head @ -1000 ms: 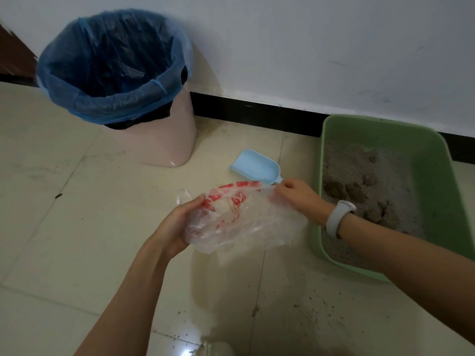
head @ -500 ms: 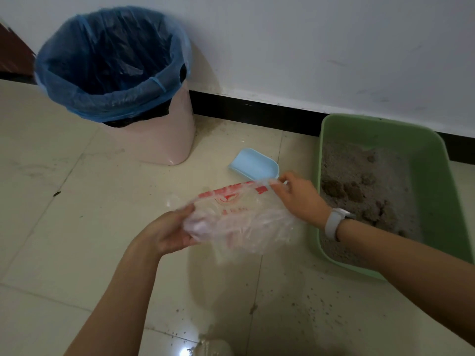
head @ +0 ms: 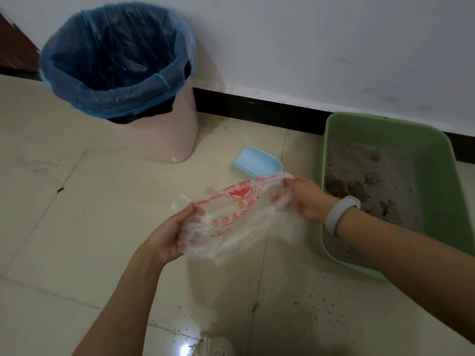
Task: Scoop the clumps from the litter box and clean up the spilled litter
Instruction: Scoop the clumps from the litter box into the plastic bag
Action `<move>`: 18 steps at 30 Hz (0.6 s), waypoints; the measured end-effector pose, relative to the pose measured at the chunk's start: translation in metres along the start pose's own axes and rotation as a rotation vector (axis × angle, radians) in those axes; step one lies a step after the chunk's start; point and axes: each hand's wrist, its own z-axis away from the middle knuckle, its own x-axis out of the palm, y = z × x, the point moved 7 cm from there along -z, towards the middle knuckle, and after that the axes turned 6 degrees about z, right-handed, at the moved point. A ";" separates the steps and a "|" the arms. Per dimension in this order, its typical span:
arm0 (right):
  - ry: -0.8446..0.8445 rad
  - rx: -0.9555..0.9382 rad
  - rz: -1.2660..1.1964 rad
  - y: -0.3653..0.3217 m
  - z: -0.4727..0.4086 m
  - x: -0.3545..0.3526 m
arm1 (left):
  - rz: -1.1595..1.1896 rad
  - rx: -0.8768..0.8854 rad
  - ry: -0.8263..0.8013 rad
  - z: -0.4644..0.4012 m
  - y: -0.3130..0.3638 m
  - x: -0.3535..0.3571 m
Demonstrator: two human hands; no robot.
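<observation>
I have a thin clear plastic bag (head: 231, 222) with red printing stretched between my two hands above the floor (head: 77, 227). My left hand (head: 167, 240) has its grip closed on the bag's near-left edge, thumb on top and fingers curled under the film. My right hand (head: 305, 199) pinches the far-right corner of the bag, fingers tucked into the plastic; there is a pale wristband (head: 339, 214) on that wrist.

The litter box (head: 437, 201), a green tub, sits on the floor to my right, against the black skirting of the white wall (head: 308, 47). It holds grey litter with several darker clumps (head: 354, 188) gathered near its left side, just beyond my right wrist. A light blue scoop (head: 257, 161) lies on the tiles between the bin and the litter box, just behind the bag, touched by neither hand.

The pink bin (head: 159, 129), lined with a blue bag over a black one, stands at the left by the wall. Spilled litter (head: 321, 304) lies as dark specks scattered over the tiles in front of the litter box, beneath my right forearm and towards the bottom of the view.
</observation>
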 end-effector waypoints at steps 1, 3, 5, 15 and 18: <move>-0.038 0.070 -0.130 0.003 0.001 0.005 | -0.031 0.007 0.056 0.001 -0.001 -0.001; -0.081 0.112 -0.226 0.008 -0.001 0.011 | -0.086 0.027 0.096 -0.001 -0.003 -0.002; -0.013 0.012 -0.034 0.009 -0.009 0.006 | 0.007 0.068 0.097 0.003 0.000 0.001; 0.090 -0.331 1.232 0.020 -0.031 0.016 | 0.023 0.293 0.210 -0.010 0.011 0.002; 0.055 -0.295 1.279 0.034 -0.039 0.019 | -0.265 0.374 0.483 -0.008 0.019 -0.007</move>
